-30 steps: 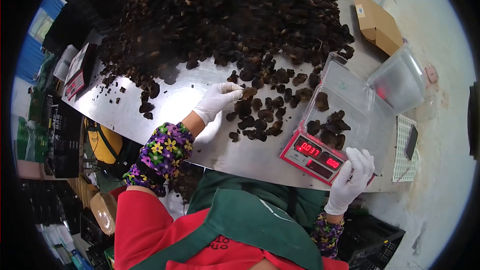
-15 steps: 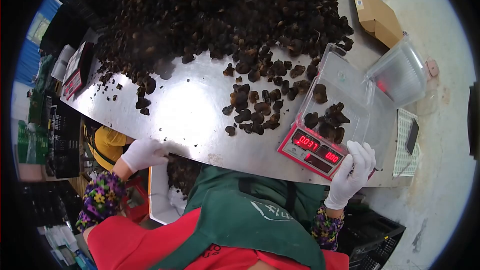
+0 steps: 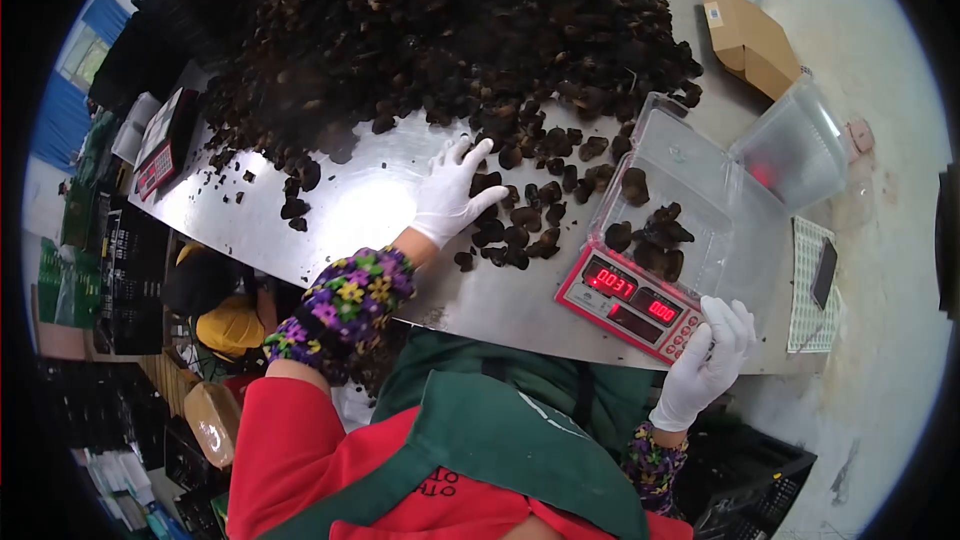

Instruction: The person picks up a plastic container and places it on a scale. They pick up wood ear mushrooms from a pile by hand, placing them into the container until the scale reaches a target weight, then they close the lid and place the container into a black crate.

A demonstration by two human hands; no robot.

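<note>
My left hand (image 3: 450, 192), in a white glove, reaches over the steel table with its fingers apart, at the left edge of a loose group of dark wood ear mushrooms (image 3: 516, 236). Nothing shows in its grasp. My right hand (image 3: 704, 360), also gloved, rests by the right end of a red digital scale (image 3: 630, 305), its fingers loosely bent and holding nothing visible. The scale's display reads 0.037 and 0.00. On the scale lies an open clear plastic box (image 3: 705, 225) with several mushrooms (image 3: 662, 228) in it.
A large heap of mushrooms (image 3: 440, 30) covers the back of the table (image 3: 350, 215). Clear containers (image 3: 795, 145) and a cardboard box (image 3: 750, 40) stand at right. A second scale (image 3: 160, 155) sits at far left. Below, a person in yellow (image 3: 232, 325) is near the table edge.
My left hand has moved from the table's front edge up and right to the loose mushrooms. My right hand has shifted slightly off the scale's corner, uncovering its buttons. The reading stays the same.
</note>
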